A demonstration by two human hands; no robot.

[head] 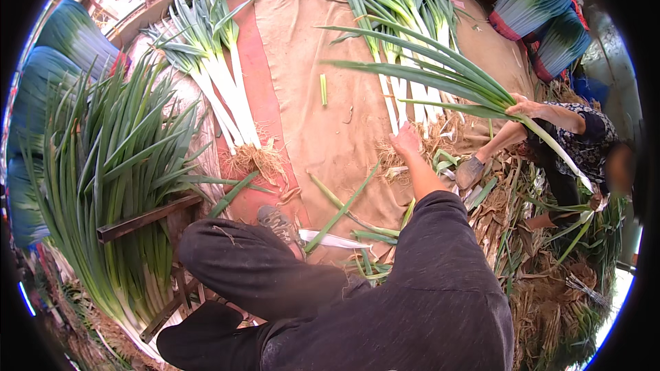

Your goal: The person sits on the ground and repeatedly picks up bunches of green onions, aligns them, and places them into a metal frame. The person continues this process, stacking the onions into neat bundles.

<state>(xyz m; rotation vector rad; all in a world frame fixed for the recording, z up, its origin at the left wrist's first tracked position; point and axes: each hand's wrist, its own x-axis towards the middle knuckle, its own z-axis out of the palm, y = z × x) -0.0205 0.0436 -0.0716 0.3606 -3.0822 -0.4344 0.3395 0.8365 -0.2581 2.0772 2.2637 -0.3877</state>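
Note:
My right hand (406,140) reaches out over the burlap cloth (330,144) to the root end of a bundle of leeks (407,82). Its fingers touch or lie close against the white stems; whether they grip is hidden. My left hand is out of view. A smaller bunch of leeks (221,87) lies to the left, leaves pointing away and roots toward me. Loose leaf pieces (343,211) are strewn near my shoe (278,221).
On the right, a co-worker (577,118) holds a leek (557,147) above the bundle. Many leeks (113,149) lean by a metal frame (149,219) at left. Wrapped leek bundles (531,0) stand at the back right. Trimmings (546,299) heap at lower right.

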